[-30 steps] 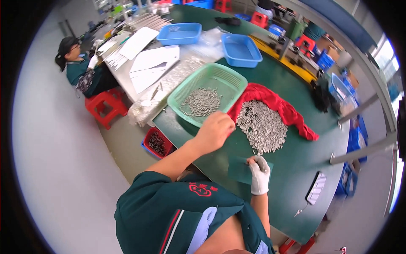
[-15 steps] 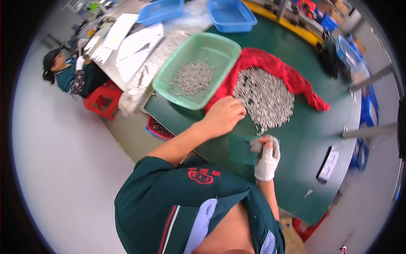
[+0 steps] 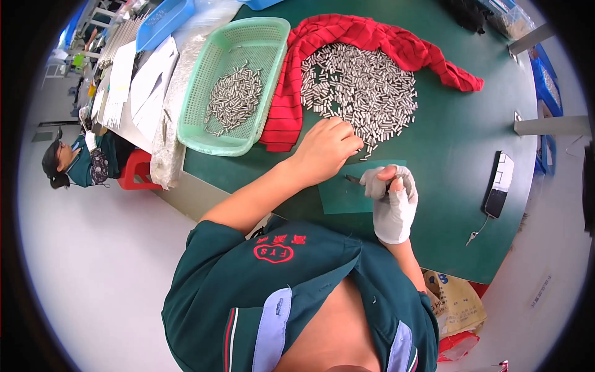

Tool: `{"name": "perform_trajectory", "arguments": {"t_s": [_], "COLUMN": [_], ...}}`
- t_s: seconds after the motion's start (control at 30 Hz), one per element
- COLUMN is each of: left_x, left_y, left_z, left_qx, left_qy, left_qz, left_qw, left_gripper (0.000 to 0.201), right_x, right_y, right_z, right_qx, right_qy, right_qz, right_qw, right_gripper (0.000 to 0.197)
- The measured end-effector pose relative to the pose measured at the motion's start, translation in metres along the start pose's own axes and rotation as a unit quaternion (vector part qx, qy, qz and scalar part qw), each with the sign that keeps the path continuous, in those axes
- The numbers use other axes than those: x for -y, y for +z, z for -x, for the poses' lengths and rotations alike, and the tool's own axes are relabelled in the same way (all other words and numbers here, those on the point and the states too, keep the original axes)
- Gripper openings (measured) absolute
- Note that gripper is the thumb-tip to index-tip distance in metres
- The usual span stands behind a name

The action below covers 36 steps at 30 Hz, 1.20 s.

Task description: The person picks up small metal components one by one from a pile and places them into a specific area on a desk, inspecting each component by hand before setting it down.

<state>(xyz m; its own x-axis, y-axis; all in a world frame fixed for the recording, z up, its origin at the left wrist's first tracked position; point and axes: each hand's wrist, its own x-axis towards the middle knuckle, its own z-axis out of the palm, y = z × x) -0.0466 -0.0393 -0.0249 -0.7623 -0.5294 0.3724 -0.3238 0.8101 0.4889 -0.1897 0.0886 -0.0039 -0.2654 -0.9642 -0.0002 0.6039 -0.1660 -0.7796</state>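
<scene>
My bare left hand point(image 3: 325, 146) rests at the near edge of a big heap of small metal cylinders point(image 3: 359, 87) lying on a red cloth point(image 3: 372, 34); its fingers are curled over a few pieces. My right hand point(image 3: 392, 198), in a white glove, grips a small metal tool with a thin tip over a green mat point(image 3: 347, 192). A light green mesh basket point(image 3: 198, 133) to the left holds more metal cylinders point(image 3: 234, 102).
A phone point(image 3: 499, 192) lies on the green table point(image 3: 458, 161) to the right, with a key point(image 3: 474, 235) near the front edge. White sheets point(image 3: 133, 77) and a blue tray point(image 3: 162, 22) lie far left. A seated person point(image 3: 77, 164) works beside a red stool point(image 3: 136, 170).
My view has tilted down toward the table. My left hand has moved from the basket's near edge to the edge of the heap on the red cloth. My right hand stays over the mat.
</scene>
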Motion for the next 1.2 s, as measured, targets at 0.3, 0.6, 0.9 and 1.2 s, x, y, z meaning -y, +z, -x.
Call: {"name": "perform_trajectory", "arguments": {"t_s": [0.3,0.6,0.9,1.2], "left_x": [0.001,-0.008,-0.008,-0.021], "left_y": [0.003,-0.017,-0.018,-0.039], "left_z": [0.001,0.023,0.038,0.026], "left_qx": [0.025,0.006,0.013,0.075], "left_qy": [0.006,-0.106,-0.132,-0.103], "left_qz": [-0.004,0.305,0.417,0.079], "left_qw": [1.000,0.946,0.899,0.989], "left_gripper": [0.014,0.006,0.005,0.006], "right_x": [0.001,0.003,0.005,0.004], "right_y": [-0.002,0.002,0.010,0.009], "right_z": [0.000,0.001,0.007,-0.004], "right_qx": [-0.030,-0.038,-0.015,-0.016], "right_qy": [0.026,0.039,0.064,-0.038], "right_qz": [0.001,0.016,0.072,0.012], "right_qw": [0.999,0.998,0.995,0.999], "right_gripper": [0.028,0.029,0.035,0.043]}}
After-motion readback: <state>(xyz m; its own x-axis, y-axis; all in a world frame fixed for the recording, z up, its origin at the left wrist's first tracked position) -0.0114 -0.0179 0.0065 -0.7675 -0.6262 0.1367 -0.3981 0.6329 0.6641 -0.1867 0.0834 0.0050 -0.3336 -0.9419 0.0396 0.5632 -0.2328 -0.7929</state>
